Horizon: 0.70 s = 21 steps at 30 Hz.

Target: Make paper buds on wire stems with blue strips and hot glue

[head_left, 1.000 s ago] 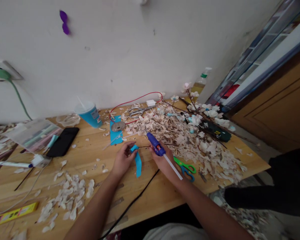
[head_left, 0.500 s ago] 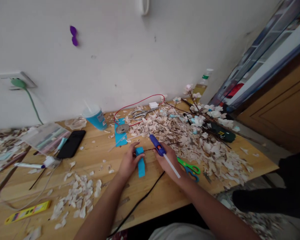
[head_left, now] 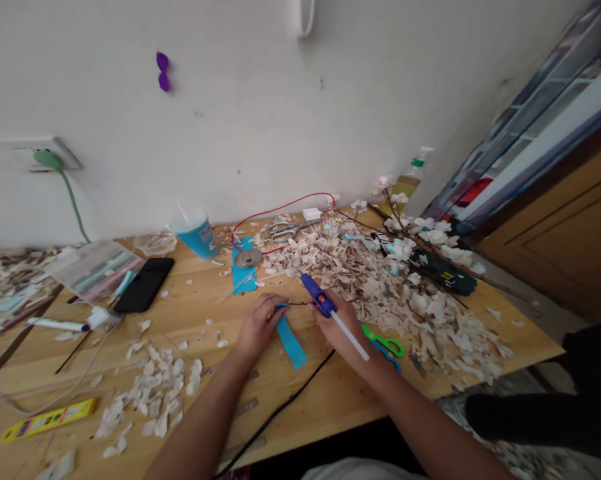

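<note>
My left hand [head_left: 257,326] pinches one end of a blue paper strip [head_left: 291,341] that hangs down toward the wooden table [head_left: 190,320], together with a thin dark wire [head_left: 295,304] running across to my right hand. My right hand [head_left: 338,326] is wrapped around a blue hot glue gun [head_left: 318,297] with a white glue stick [head_left: 349,335] jutting from its back. The gun's black cord [head_left: 280,410] trails off the table's front edge. Both hands rest near the middle of the table.
A heap of pale petals [head_left: 380,280] and flower branches [head_left: 420,237] covers the right side. Green-handled scissors [head_left: 384,345], metal scissors [head_left: 283,231], a blue cup [head_left: 196,235], a black phone [head_left: 145,285], a clear pencil case [head_left: 93,270] and a yellow box [head_left: 47,420] lie around.
The blue strip has swung out to hang lower and rightward from my left fingers. The camera view drifted, shifting everything slightly right; the glue gun hand barely moved.
</note>
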Each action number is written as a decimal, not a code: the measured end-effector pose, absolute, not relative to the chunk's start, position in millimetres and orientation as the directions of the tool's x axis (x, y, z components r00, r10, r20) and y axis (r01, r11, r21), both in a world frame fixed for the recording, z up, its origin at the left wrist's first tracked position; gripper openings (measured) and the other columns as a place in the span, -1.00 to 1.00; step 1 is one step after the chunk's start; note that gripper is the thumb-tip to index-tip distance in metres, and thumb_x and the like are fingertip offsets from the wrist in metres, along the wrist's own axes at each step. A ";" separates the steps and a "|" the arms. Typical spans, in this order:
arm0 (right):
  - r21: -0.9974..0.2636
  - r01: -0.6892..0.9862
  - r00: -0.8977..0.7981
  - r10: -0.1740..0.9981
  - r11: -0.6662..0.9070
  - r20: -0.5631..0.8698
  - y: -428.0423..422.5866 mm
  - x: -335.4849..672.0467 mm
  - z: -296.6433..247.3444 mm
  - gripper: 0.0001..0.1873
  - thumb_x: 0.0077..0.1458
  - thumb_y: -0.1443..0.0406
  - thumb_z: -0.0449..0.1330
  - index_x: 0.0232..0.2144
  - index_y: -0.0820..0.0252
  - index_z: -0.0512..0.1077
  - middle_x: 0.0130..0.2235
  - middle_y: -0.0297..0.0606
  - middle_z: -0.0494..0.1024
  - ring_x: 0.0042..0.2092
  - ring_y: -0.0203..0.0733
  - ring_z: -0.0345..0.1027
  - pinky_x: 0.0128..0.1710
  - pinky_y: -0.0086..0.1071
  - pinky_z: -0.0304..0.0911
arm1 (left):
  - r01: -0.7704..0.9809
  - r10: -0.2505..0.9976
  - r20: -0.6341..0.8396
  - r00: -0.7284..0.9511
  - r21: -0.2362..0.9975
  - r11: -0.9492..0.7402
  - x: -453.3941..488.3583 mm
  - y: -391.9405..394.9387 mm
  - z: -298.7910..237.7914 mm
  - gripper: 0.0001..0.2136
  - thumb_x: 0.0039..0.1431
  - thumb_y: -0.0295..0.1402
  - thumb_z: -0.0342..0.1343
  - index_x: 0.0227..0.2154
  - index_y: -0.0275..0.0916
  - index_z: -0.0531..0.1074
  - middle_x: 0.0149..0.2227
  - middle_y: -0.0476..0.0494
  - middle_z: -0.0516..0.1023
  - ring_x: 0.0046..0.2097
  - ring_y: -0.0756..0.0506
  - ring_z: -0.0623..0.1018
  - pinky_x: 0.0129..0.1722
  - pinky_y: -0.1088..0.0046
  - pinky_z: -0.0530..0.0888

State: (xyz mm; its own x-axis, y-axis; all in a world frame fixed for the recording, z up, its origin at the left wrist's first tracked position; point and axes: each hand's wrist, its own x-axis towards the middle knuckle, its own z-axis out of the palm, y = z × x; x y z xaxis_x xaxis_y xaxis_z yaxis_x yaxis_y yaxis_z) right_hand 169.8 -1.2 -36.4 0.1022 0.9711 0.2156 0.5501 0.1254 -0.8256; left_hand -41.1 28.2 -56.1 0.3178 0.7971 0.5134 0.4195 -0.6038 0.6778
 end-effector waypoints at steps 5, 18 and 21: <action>-0.819 0.557 0.061 0.976 0.140 0.209 -2.5 171.0 -31.4 -0.91 0.17 0.22 0.15 -0.31 0.08 0.43 -0.43 -0.31 0.52 -0.42 -0.15 0.38 -0.42 -0.37 0.21 | 0.273 0.948 0.239 0.212 0.917 -0.292 -37.9 30.5 -57.6 -0.76 0.21 -0.16 0.18 -0.18 -0.19 0.56 -0.19 -0.17 0.62 -0.16 -0.13 0.59 -0.12 0.31 0.54; -0.802 0.582 0.044 0.979 0.136 0.198 1.7 176.5 -42.3 -0.88 0.13 0.30 0.13 -0.27 0.08 0.46 -0.39 -0.30 0.55 -0.41 -0.14 0.40 -0.40 -0.35 0.23 | 0.261 0.953 -0.071 0.296 0.965 -0.009 -38.1 32.6 -48.3 -0.66 0.07 -0.10 0.25 -0.21 -0.26 0.59 -0.32 -0.13 0.63 -0.34 -0.07 0.54 -0.36 0.43 0.45; -0.781 0.601 0.030 0.972 0.169 0.234 0.8 177.3 -37.0 -0.89 0.15 0.30 0.12 -0.27 0.08 0.45 -0.32 -0.26 0.54 -0.31 -0.10 0.42 -0.28 -0.29 0.31 | 0.214 0.944 -0.116 0.308 0.976 0.050 -37.3 32.8 -50.1 -0.64 0.00 -0.07 0.31 -0.27 -0.26 0.59 -0.33 -0.14 0.64 -0.35 -0.08 0.56 -0.36 0.43 0.46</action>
State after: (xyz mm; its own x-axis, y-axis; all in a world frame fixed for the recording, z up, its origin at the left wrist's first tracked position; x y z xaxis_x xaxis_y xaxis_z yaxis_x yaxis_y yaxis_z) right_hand 177.3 0.8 -37.0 0.0297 0.9719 0.2335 0.6010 0.1693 -0.7811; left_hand -37.3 32.8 -50.1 0.3084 0.9441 -0.1165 0.2139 0.0505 0.9756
